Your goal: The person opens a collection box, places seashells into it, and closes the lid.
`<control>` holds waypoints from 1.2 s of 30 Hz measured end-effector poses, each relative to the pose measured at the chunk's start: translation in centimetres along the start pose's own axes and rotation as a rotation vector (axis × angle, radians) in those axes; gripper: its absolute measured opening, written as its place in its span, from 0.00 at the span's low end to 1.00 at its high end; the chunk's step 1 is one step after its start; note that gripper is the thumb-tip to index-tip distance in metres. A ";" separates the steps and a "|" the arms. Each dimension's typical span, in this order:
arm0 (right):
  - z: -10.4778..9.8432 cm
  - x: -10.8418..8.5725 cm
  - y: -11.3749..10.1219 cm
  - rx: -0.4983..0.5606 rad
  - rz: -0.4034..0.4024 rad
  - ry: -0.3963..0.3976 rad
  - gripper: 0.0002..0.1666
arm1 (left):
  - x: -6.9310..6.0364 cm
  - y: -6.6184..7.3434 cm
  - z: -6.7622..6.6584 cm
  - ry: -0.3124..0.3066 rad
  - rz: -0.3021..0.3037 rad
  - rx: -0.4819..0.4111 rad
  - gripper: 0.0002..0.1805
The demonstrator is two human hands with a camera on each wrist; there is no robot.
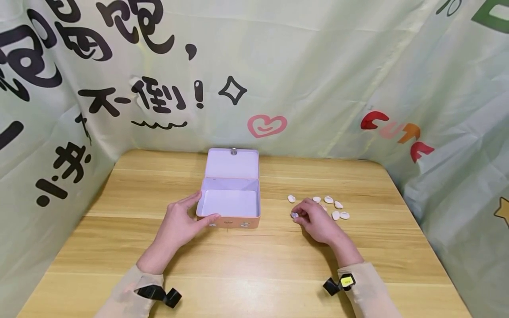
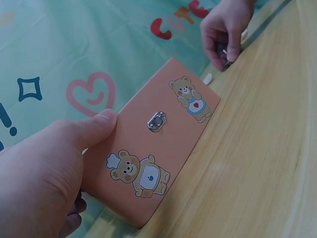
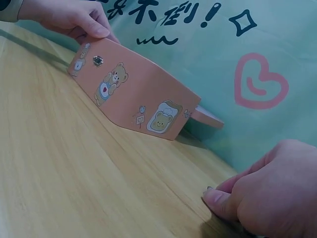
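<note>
An orange tin box [image 1: 228,222] with a lilac inside stands on the table, its lid [image 1: 232,163] tipped back and nothing inside. My left hand [image 1: 180,223] grips its front left corner, thumb along the front rim and fingers at the left side. Bear pictures and a metal catch [image 2: 157,121] mark its front. To the right of the box, my right hand [image 1: 318,221] pinches a small pale shell [image 1: 294,215] between thumb and fingertips, down at the table. In the right wrist view only a sliver of that shell shows. Several similar white shells [image 1: 328,200] lie around and behind this hand.
One shell [image 1: 291,198] lies apart, nearer the box. The wooden table [image 1: 246,274] meets a printed cloth [image 1: 318,88] that hangs behind it and along both sides. Each wrist wears a black camera mount.
</note>
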State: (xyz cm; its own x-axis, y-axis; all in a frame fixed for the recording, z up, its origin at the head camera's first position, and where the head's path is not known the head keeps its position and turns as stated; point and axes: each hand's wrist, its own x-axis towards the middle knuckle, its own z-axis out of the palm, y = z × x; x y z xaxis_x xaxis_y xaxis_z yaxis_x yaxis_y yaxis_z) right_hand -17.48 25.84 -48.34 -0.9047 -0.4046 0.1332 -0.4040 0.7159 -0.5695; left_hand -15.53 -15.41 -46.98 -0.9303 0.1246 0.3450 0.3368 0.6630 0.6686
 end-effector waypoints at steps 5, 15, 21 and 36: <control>0.3 -0.1 0.0 0.070 0.021 0.033 0.08 | 0.0 0.0 -0.1 -0.004 -0.002 -0.005 0.53; -0.1 0.1 -0.6 0.169 0.010 0.086 0.14 | -0.1 0.0 0.0 0.006 0.018 -0.005 0.52; -0.6 0.3 -0.9 0.176 -0.006 0.085 0.15 | -0.1 0.0 0.0 0.008 0.016 -0.010 0.52; -2.7 0.9 -2.2 0.218 -0.014 0.025 0.16 | 0.0 -0.2 0.1 0.001 -0.007 -0.023 0.52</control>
State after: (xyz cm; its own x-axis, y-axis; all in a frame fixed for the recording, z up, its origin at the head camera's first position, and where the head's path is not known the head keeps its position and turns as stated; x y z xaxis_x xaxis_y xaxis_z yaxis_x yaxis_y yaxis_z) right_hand -17.74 25.42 -44.80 -0.9033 -0.3976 0.1612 -0.3805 0.5689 -0.7291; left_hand -15.63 -15.49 -47.15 -0.9326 0.1188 0.3408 0.3331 0.6466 0.6862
